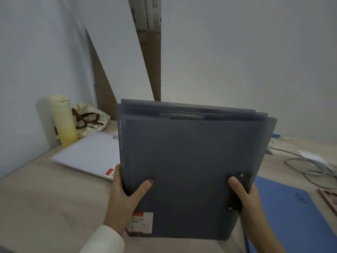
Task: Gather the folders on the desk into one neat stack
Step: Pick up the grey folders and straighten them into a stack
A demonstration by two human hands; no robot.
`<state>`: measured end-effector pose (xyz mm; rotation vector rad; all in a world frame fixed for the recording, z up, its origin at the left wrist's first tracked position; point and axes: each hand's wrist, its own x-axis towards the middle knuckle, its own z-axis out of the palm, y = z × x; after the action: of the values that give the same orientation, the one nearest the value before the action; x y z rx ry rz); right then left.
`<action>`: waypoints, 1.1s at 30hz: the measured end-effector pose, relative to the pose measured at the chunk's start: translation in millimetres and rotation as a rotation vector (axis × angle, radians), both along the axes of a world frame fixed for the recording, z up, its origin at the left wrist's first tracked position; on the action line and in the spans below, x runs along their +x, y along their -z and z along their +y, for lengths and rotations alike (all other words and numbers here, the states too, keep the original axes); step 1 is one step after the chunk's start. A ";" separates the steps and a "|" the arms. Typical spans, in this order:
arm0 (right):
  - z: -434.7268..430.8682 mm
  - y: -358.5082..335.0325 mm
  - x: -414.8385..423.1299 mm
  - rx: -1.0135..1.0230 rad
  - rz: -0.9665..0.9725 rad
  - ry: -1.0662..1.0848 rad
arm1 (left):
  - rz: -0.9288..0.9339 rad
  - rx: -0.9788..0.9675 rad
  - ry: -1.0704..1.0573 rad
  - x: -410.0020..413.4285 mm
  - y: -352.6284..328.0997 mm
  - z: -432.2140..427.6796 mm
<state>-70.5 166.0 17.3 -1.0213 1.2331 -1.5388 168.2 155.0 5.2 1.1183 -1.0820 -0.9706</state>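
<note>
I hold a bundle of dark grey translucent folders [191, 161] upright above the desk, tilted toward me, with the edges of the rear ones showing at the top. My left hand [124, 199] grips the lower left spine, thumb on the front cover. My right hand [249, 203] grips the lower right edge beside the black clasp tab. A white folder [87, 154] lies flat on the desk to the left, partly behind the bundle. A blue folder [291, 212] lies flat on the desk at the right, partly hidden by my right hand.
A pale yellow bottle [63, 119] and a cloth tote bag [91, 119] stand at the back left by the wall. Cardboard and a white board [127, 52] lean against the wall. Grey cables [310, 167] and a pink object [330, 198] lie at the right.
</note>
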 end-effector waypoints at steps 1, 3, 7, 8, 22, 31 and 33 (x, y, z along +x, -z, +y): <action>0.8 1.6 1.1 0.006 0.007 0.016 | -0.014 0.004 -0.004 -0.2 1.9 1.0; 3.5 5.8 3.5 0.026 0.021 0.046 | -0.057 0.022 -0.014 -0.6 7.0 2.4; 3.5 15.9 9.1 0.087 0.054 0.091 | -0.082 0.047 -0.057 -4.4 17.3 2.4; 2.7 16.9 10.2 0.097 0.067 0.113 | -0.074 0.047 -0.084 -5.9 18.0 1.4; -7.7 58.0 -7.5 0.571 0.000 0.065 | -0.247 0.488 0.177 -3.9 39.8 -37.4; -16.6 57.2 -3.9 0.671 0.683 -0.019 | -0.484 0.573 0.254 -1.5 52.7 -49.9; -16.9 53.8 -4.6 0.738 0.946 -0.057 | -0.559 0.559 0.250 -1.6 51.1 -49.3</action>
<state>-75.1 149.1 -36.5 -1.2581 2.1521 -0.3816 166.6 105.7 -45.9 1.8140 -1.4685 -1.2385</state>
